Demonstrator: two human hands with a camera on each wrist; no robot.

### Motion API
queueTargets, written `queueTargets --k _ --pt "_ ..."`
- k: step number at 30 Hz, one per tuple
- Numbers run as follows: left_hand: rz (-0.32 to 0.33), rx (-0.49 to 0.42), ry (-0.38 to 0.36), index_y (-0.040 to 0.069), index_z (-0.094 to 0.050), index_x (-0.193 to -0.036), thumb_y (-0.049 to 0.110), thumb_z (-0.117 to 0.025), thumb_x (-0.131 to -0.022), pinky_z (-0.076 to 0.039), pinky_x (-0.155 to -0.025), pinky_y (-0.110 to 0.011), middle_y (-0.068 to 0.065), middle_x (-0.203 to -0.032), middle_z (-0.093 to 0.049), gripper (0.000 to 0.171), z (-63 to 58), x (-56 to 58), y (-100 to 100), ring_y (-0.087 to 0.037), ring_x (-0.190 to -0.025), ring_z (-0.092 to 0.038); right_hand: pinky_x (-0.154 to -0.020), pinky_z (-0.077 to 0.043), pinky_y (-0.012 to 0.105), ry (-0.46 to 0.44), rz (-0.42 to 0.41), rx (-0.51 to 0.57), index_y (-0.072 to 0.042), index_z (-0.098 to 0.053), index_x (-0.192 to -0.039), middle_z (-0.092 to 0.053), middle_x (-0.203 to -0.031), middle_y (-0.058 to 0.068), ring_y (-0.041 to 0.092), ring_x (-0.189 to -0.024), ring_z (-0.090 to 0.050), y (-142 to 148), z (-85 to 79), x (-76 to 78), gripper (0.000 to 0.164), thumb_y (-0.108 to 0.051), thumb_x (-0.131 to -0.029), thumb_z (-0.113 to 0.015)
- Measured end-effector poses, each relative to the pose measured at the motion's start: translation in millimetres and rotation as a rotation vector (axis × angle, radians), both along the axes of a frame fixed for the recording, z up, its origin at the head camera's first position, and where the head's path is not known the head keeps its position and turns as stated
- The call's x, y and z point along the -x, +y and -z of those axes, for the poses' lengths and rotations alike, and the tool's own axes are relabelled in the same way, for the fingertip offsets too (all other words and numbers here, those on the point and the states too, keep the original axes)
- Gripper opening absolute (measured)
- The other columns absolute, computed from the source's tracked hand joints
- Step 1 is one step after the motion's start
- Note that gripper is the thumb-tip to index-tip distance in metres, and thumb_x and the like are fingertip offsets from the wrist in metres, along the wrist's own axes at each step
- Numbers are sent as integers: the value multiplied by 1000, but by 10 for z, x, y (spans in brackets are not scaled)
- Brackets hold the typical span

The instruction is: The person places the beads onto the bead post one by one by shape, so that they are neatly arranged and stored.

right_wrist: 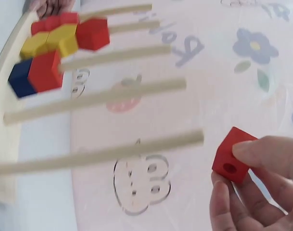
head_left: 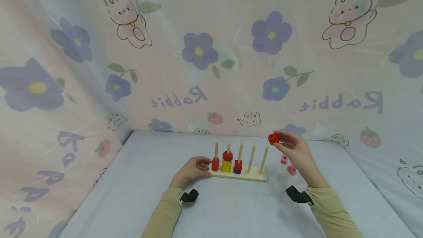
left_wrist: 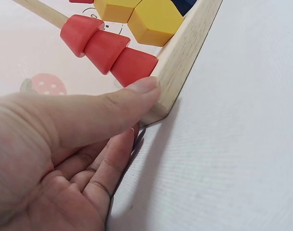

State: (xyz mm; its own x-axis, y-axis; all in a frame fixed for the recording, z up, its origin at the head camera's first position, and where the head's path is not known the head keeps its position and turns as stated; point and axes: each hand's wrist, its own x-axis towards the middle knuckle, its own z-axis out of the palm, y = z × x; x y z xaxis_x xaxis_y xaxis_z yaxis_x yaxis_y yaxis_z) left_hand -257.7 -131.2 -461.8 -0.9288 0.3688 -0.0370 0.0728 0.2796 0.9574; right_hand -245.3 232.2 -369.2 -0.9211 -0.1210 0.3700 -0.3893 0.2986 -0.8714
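A wooden peg stand (head_left: 239, 176) with several upright pegs sits on the table. My left hand (head_left: 193, 169) holds its left end, the thumb (left_wrist: 132, 98) pressing on the base's corner. Raised beyond the stand's right end, my right hand (head_left: 295, 151) pinches a red block (right_wrist: 233, 156) with a hole in it, apart from the rightmost peg (right_wrist: 108, 151). On the leftmost peg are red tapered pieces (left_wrist: 105, 50). Yellow hexagonal blocks (head_left: 226, 166) with a red block (head_left: 227, 155) on top fill the second. The third bears a red block (right_wrist: 46, 71) over a dark blue one (right_wrist: 21, 78).
Two pink blocks (head_left: 291, 169) lie on the white tabletop (head_left: 231, 208), below and behind my right hand. A printed cloth (head_left: 231, 83) with rabbits and flowers hangs behind the table and along its sides.
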Motion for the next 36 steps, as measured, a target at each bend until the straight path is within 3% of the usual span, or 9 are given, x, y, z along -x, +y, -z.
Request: queueTargets --k 6,11,18,25,31,36 --pt "-3 3 1 -6 -58 -119 -5 -74 -78 -49 -80 -29 -26 -103 -59 44 -9 1 5 -24 -86 -55 -82 -50 23 22 -91 114 6 -54 -125 -64 -114 14 10 -100 -64 -304 -92 -32 44 -2 -85 -70" --pt "-4 2 -3 -5 -59 -119 -5 -74 -78 -49 -80 -29 -25 -103 -60 44 0 4 3 -23 -86 -55 -80 -51 26 25 -141 140 7 -54 -120 -62 -114 21 13 -99 -65 -517 -92 -39 41 1 -83 -71" --pt "-6 1 -7 -5 -59 -119 -6 -74 -78 -50 -79 -28 -24 -103 -60 44 -23 -7 10 -23 -85 -56 -91 -46 27 82 -159 42 0 -56 -119 -62 -114 13 17 -104 -61 -706 -14 2 38 1 -84 -71" --pt "0 -8 -8 -5 -59 -118 -7 -74 -77 -50 -77 -27 -25 -101 -59 43 34 30 13 -23 -85 -56 -94 -44 47 57 -186 4 6 -52 -119 -59 -115 15 29 -107 -57 -865 -25 -49 36 8 -86 -65" --pt "-4 15 8 -1 -61 -118 -4 -77 -76 -50 -77 -27 -18 -99 -61 45 230 151 -14 -19 -83 -56 -87 -49 31 20 -163 -16 6 -51 -117 -58 -113 19 33 -103 -58 -935 -8 -40 34 9 -86 -64" --pt "-7 21 5 2 -61 -118 0 -79 -75 -50 -78 -28 -13 -97 -62 46 288 187 -34 -18 -83 -57 -81 -51 25 -81 -129 21 2 -50 -118 -56 -116 19 31 -100 -60 -930 255 96 36 3 -87 -66"
